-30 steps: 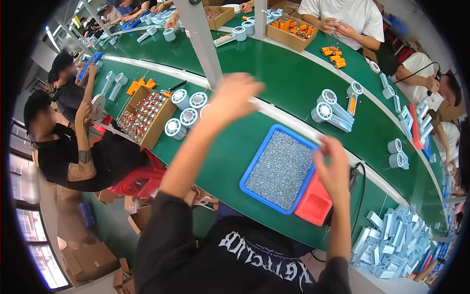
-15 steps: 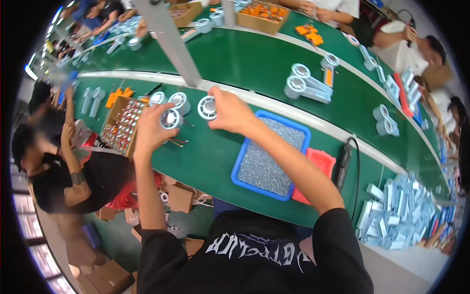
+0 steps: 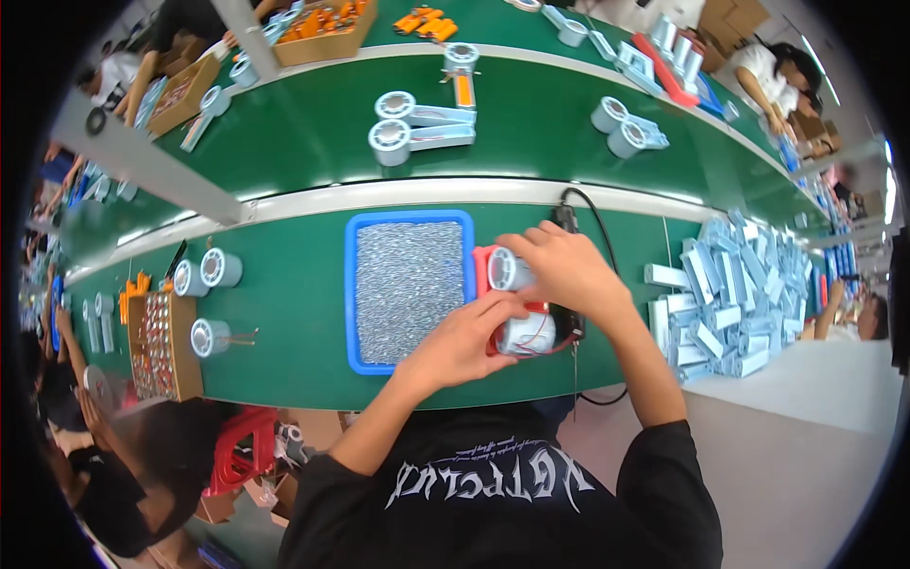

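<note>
My left hand point(image 3: 464, 339) has its fingers and thumb closed round a light blue round housing point(image 3: 529, 334) with thin red wires. Just beyond it, my right hand point(image 3: 566, 270) grips a second light blue round housing point(image 3: 504, 271), whose slotted ring end shows. Both parts sit over a red tray point(image 3: 482, 266), mostly covered by my hands. A blue-rimmed tray point(image 3: 353, 294), filled with small silvery screws, lies to the left. Partly under my right hand is a black electric screwdriver point(image 3: 566, 219) with a cable.
Three round housings point(image 3: 210, 337) stand at left beside a cardboard box point(image 3: 190, 351) of small metallic parts. A heap of light blue handle shells point(image 3: 725, 294) lies at right. Across the pale rail point(image 3: 474, 192), assembled fan bodies point(image 3: 417, 137) rest on the green bench. Other people work around.
The view has swung right. Both hands have gone from near the round housings at left to the red tray, right of the screw tray, and now work close together there.
</note>
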A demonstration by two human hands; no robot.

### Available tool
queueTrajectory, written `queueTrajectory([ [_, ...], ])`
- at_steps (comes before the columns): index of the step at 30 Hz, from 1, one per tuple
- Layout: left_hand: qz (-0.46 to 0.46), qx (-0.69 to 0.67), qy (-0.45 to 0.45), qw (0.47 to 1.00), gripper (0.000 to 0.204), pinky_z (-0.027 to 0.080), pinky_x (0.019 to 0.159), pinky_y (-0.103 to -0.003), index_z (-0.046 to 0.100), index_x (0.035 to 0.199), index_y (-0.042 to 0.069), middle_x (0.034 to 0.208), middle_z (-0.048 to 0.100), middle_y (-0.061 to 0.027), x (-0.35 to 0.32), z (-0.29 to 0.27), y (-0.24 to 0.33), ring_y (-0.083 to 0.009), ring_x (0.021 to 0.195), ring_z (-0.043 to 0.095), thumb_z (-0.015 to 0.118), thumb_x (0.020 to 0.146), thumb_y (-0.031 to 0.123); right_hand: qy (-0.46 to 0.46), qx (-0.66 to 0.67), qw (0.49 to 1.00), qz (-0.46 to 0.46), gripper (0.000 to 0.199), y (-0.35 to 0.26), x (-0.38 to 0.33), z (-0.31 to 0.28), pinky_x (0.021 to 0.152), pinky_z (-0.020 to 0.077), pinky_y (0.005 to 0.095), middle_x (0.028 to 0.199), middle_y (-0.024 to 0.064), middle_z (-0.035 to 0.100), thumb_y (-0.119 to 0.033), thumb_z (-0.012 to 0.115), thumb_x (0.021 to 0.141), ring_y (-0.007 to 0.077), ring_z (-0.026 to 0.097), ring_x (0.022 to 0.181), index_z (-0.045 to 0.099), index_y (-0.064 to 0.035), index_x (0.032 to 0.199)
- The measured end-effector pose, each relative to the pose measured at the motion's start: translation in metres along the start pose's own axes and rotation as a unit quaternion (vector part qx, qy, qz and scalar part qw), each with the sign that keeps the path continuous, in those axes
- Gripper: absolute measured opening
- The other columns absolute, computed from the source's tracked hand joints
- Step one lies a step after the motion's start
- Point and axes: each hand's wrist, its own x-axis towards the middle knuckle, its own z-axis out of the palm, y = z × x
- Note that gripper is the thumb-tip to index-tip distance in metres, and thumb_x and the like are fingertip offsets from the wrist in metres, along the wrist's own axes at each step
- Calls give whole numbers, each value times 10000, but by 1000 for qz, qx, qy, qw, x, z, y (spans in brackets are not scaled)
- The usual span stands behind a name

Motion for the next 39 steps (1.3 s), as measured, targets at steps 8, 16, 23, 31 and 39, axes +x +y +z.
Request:
queueTrajectory([
  [8,-26,112,26,993,559,426,960,-401,570,1128,61,1158,524,-118,-3,11,1,-319,1106,505,810,623,87,30,149,988,-24,573,20,-8,20,860,484,382,1004,107,587,-187,768,681,285,538,1034,546,-54,1191],
  [16,-40,114,86,989,542,411,943,-416,594,1132,76,1149,489,-129,-12,28,-9,-322,1094,471,818,641,120,93,317,944,-8,480,33,-32,25,892,471,400,1056,105,611,-99,726,708,296,551,1014,571,-53,1159],
  [23,-31,113,79,990,536,415,926,-410,603,1146,82,1131,488,-128,-7,25,-17,-309,1076,473,812,655,131,58,-75,917,387,439,155,-135,31,834,465,419,1039,134,614,101,509,689,358,541,927,590,-82,1079],
  [31,-41,161,127,978,437,411,924,-424,614,1134,86,1137,522,-125,23,-9,-11,-316,1111,476,757,723,120,83,-5,959,270,460,164,-140,38,825,450,410,973,102,604,115,573,654,341,518,904,586,-83,1069],
  [39,59,244,109,962,247,440,904,-391,659,1031,48,1072,615,-105,58,2,-17,-303,1076,550,686,788,84,246,238,914,218,338,104,-96,-14,672,457,318,864,93,572,-50,742,722,231,536,726,567,-45,1011],
])
